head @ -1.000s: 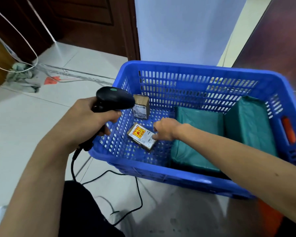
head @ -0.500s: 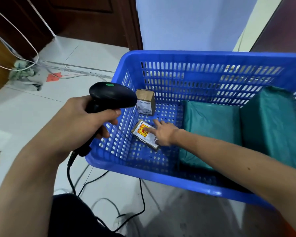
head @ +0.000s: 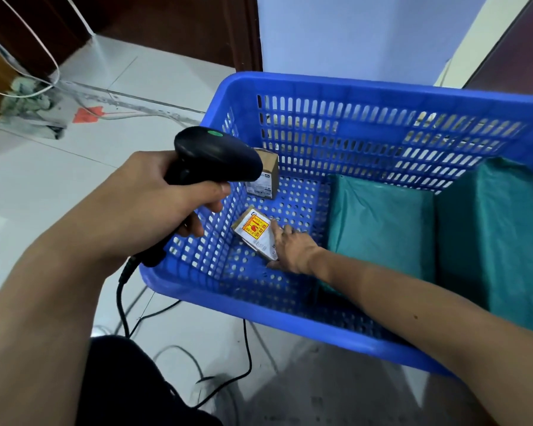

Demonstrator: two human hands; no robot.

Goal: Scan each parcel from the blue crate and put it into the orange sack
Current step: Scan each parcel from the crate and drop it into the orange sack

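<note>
A dark garment (head: 130,382) fills the frame at 7 o'clock, with a black cable (head: 122,302) looping over the pale floor (head: 59,195) beside it. The left forearm rises from 8 o'clock. The left grip (head: 154,207) is clenched round the handle of a black scanner (head: 216,158), forefinger curled under its head. The head points toward 3 o'clock, over the left wall of the blue crate (head: 366,86).

The right forearm comes in from 4 o'clock across the crate's near rim. The right grip (head: 293,249) is down on the crate floor, grasping the near end of a labelled parcel (head: 254,233) between thumb and fingers. The parcel lies in the crate's left half, its yellow and red label facing up.

At 12 o'clock from that parcel a brown box (head: 266,176) stands by the far left corner, partly hidden by the scanner head. At 3 o'clock two green parcels (head: 379,229) (head: 499,241) lean side by side.

Beyond the crate, at 10 o'clock, lie a grey rag (head: 28,96) and a red scrap (head: 88,115), with a dark door (head: 166,20) behind.
</note>
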